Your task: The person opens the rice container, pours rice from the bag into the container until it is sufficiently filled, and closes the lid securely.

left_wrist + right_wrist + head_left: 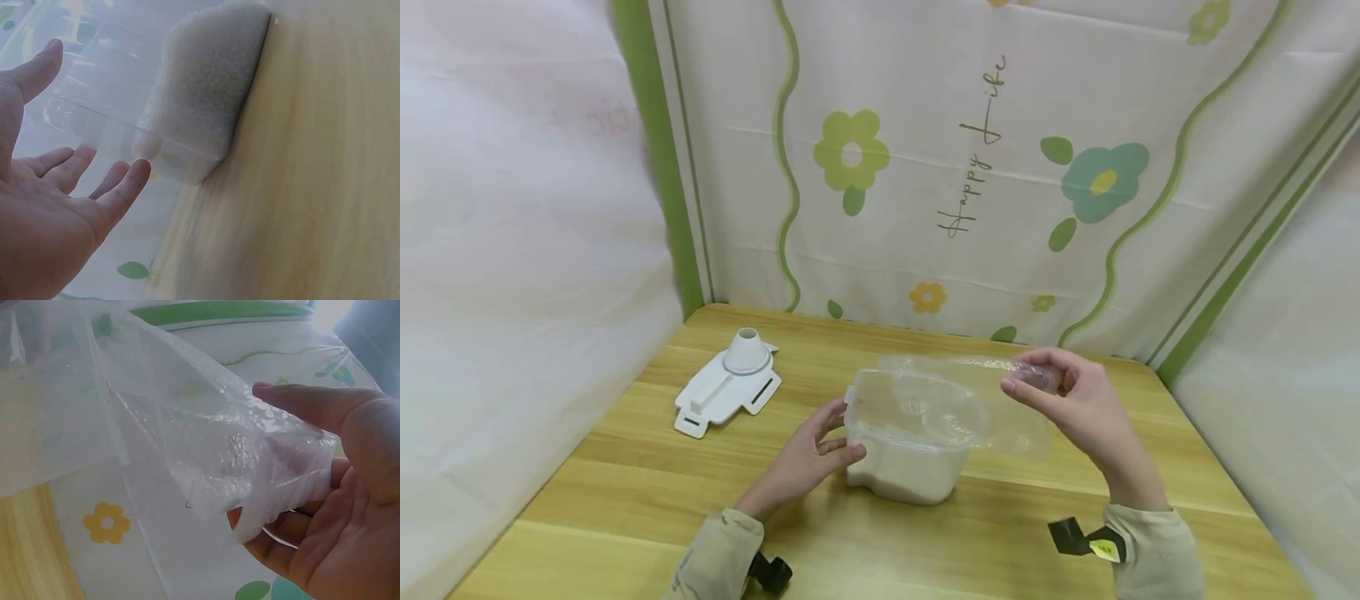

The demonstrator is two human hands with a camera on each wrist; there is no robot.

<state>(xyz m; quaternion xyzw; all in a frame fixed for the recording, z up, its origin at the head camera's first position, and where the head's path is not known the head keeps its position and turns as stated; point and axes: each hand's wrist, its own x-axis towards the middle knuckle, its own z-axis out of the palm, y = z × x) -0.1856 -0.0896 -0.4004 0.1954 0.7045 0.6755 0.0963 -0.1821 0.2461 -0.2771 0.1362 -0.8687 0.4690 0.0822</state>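
Surface [617, 508]: yellow-brown wood grain. Flower-printed white sheet [917, 200], lettered "Happy Life", hangs beyond far edge; pale sheets [520, 275] flank left and right edges. Bright light [334, 314], upper right of right-wrist view.

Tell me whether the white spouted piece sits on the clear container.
No, the white spouted piece lies on the wooden table, apart from the clear container.

Before the clear container [910, 475], the bare counter [970, 550] is leaving room to pass. At its left side, the left hand [812, 450] is occupying the way. From the right, the plastic bag [1011, 417] is blocking access, spreading from the container's top to the right hand [1082, 404]. Between the container and the white cone-topped part [722, 392], a gap is remaining behind the left hand.
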